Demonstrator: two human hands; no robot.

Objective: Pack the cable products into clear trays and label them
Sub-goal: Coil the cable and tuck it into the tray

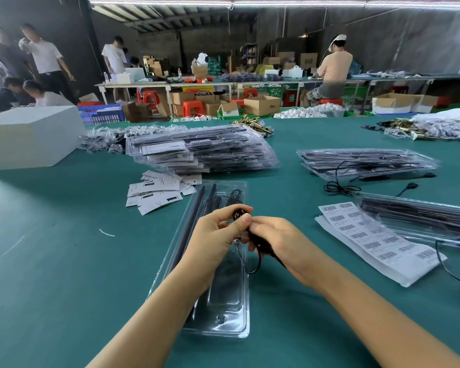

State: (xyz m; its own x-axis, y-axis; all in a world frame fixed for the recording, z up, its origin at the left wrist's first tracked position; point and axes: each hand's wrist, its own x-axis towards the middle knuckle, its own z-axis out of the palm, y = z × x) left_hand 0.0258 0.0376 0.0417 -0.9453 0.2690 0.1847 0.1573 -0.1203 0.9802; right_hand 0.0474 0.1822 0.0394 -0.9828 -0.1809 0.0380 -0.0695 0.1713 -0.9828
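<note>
A long clear plastic tray (225,309) was laid lengthwise on the green felt-covered table (64,261), with slim black rods (197,205) seated along its left channel. Above the tray's middle, a thin black cable with a small dark inline module (255,241) was held by both hands. The left hand (215,240) was curled, its thumb and forefinger pinched on the cable's rounded dark end, while the right hand (279,240) was closed around the module, a loop of cable hanging below it over the tray. Behind the tray, a scatter of white printed cards (157,192) was spread on the table, and just beyond them a tall stack of packed clear trays (205,150) was piled. To the right, a folded white sheet of barcode stickers (375,240) was lying beside another filled clear tray (420,216), with a smaller stack of clear trays (367,160) and loose black cables (340,185) farther back. A large white box (29,136) was placed at the far left.
</note>
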